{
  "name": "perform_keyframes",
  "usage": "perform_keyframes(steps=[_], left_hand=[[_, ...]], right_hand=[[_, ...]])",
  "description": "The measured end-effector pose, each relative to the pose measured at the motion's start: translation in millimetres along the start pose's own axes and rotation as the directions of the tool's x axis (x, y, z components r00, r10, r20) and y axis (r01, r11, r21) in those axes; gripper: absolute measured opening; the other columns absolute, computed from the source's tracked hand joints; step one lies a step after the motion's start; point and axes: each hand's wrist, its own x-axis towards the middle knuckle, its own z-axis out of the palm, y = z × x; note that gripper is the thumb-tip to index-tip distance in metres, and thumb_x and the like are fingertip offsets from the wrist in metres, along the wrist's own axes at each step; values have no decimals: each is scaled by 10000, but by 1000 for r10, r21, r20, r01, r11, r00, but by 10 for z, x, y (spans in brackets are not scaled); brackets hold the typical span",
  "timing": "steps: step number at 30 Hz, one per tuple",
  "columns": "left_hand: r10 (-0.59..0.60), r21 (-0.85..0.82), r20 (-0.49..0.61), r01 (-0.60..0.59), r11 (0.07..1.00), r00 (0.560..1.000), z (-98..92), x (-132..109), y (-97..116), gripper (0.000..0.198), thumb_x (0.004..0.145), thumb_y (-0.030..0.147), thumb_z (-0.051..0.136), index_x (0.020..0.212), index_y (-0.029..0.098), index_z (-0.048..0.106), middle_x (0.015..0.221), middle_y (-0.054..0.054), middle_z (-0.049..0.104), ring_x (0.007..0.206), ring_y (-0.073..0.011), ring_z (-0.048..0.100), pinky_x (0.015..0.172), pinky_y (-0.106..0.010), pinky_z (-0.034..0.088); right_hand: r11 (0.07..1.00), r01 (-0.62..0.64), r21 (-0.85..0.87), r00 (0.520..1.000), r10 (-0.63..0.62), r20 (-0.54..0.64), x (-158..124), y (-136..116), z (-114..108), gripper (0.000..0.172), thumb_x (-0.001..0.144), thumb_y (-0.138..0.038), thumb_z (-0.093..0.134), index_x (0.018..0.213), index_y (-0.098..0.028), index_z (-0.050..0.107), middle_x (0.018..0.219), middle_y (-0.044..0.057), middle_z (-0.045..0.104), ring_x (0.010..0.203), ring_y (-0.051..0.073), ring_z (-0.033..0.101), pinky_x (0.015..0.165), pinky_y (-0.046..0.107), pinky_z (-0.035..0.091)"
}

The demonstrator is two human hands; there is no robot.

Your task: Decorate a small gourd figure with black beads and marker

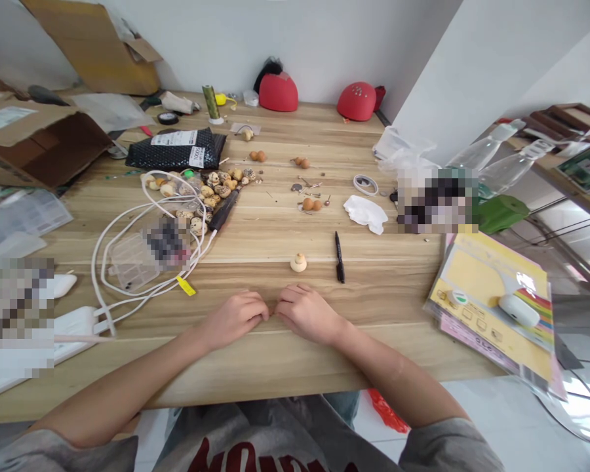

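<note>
A small pale gourd bead [298,263] stood upright on the wooden surface [275,367], ahead of both hands and touching neither. The left hand [233,319] and right hand [309,313] rested side by side on the surface, holding nothing, their curled fingers [288,296] together and clamped on no object. A black marker [339,257] lay just right of the bead. Farther off to the left sat a heap of small dried gourds [211,193], beside a looped white cable [128,242] lying around a clear compartment box [132,262].
</note>
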Motion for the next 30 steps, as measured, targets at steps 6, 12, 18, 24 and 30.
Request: perform_keyframes(steps=[6,12,18,24,30], left_hand=[[54,83,22,-55,995,998,-16,-15,-8,260,909,105,394,782,163,613,779,-27,645,791,-136,585,742,-255,410],[98,123,-17,-95,988,995,-12,-17,2,241,917,133,406,790,157,610,760,-26,634,778,-137,580,738,-259,405],[70,74,-24,-68,995,997,-18,1,11,230,913,142,429,763,157,603,730,-9,623,728,-121,563,723,-249,406],[150,168,-16,-145,975,989,-18,-10,11,230,923,161,413,775,147,589,746,-29,612,755,-139,549,710,-257,404],[228,291,5,-220,931,974,-8,-17,1,218,920,167,428,771,147,586,726,-30,616,754,-150,538,714,-274,391]], right_hand=[[1000,-24,7,1000,24,2,4,2,0,192,903,-217,505,789,-160,648,818,40,635,796,160,566,715,295,352],[1000,-26,12,1000,26,1,6,-5,-13,199,898,-240,510,774,-159,643,808,38,634,788,159,564,706,295,350],[999,-27,21,1000,27,-5,2,8,-3,199,898,-238,509,770,-161,640,807,43,635,788,155,554,705,289,344],[1000,-22,19,999,23,-25,0,12,15,186,892,-235,515,769,-161,633,796,41,628,770,153,546,700,288,344],[999,-13,34,999,14,-45,0,6,43,168,880,-227,528,758,-163,624,793,43,616,766,155,543,701,288,351]])
